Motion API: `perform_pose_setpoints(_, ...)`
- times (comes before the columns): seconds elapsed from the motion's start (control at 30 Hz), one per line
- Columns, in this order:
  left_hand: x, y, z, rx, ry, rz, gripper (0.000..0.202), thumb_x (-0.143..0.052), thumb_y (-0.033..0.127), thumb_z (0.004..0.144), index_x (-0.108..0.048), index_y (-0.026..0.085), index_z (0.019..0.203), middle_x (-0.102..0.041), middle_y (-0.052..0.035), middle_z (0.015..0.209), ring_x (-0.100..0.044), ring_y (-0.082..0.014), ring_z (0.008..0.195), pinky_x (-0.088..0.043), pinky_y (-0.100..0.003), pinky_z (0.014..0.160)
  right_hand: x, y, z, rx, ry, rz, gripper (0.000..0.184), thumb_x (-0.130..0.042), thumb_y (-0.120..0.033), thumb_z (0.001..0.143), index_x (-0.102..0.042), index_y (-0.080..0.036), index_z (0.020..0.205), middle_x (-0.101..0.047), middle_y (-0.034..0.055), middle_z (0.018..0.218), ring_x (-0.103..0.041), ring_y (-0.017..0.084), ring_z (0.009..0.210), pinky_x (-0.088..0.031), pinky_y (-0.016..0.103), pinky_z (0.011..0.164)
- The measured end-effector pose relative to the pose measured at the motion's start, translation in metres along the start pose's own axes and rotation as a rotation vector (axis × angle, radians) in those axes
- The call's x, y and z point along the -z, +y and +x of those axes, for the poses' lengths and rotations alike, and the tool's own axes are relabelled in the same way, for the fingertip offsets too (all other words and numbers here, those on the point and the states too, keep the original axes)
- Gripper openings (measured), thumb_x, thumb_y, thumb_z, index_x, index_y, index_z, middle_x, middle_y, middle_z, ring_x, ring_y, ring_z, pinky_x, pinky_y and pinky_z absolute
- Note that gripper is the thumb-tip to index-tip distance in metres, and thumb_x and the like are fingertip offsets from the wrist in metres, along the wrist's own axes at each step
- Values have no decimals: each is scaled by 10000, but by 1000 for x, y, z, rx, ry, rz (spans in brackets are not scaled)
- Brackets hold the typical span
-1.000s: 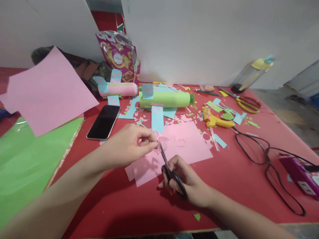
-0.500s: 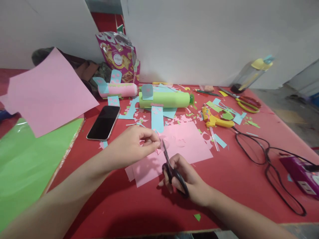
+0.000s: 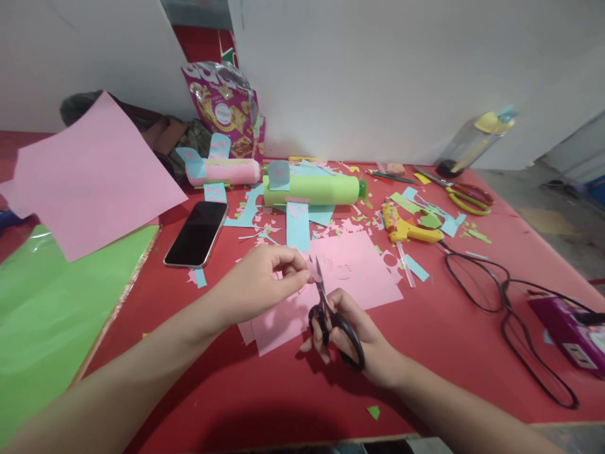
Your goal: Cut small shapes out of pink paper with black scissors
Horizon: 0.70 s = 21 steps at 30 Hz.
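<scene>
Between thumb and fingers, my left hand [image 3: 271, 277] pinches a small piece of pink paper [image 3: 314, 270]. My right hand [image 3: 357, 334] is closed around the black handles of a pair of scissors [image 3: 321, 293], whose blades stand apart at the pink piece. Below both hands lie pink paper sheets [image 3: 373, 271] with cut scraps on top. Just behind them is a green paper-covered bottle [image 3: 326, 189] with light blue flaps. A similar pink bottle [image 3: 234, 171] with blue flaps lies to its left.
A phone [image 3: 198, 233] lies left of my hands, near a green sheet [image 3: 57, 315] and a large pink sheet [image 3: 94, 176]. Rightward are a yellow glue gun [image 3: 411, 230], its black cable, a purple power box [image 3: 564, 331] and other scissors [image 3: 467, 195]. A snack bag [image 3: 224, 107] stands behind.
My left hand has shifted slightly right with the pink piece. The scissor blades have spread wider, and the handles have parted in my right hand.
</scene>
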State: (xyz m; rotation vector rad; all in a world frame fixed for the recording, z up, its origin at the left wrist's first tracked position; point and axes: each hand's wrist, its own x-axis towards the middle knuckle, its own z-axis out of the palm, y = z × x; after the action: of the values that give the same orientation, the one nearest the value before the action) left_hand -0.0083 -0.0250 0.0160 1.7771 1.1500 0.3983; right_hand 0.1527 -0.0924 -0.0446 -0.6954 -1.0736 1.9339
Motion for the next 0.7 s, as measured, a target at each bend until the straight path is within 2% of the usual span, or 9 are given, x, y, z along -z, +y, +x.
perform_pose_setpoints(0.23, 0, -1, 1, 5, -51, -4, 208, -448, 300, 763, -540, 162, 637, -547, 14, 640, -500, -120, 632, -390, -231, 600, 1, -1, 0, -7, 11, 2, 331, -565, -445, 736, -318, -227, 768, -434, -75, 615, -411, 65, 475, -458, 390, 673)
perform_pose_setpoints(0.4, 1, -3, 0, 6, -3, -81, 206, -429, 303, 782, -553, 164, 692, -544, 18, 673, -483, -108, 641, -385, -217, 603, -1, -1, 0, -19, 11, 25, 318, -566, -431, 743, -324, -226, 769, -426, -82, 591, -417, 65, 480, -458, 394, 672)
perform_pose_setpoints(0.7, -3, 2, 0, -34, 0, -42, 199, -435, 218, 753, -476, 161, 567, -485, 34, 591, -454, -99, 593, -369, -208, 576, 0, 1, -1, -6, 33, 24, 333, -575, -444, 729, -326, -226, 763, -432, -79, 607, -420, 63, 470, -456, 395, 676)
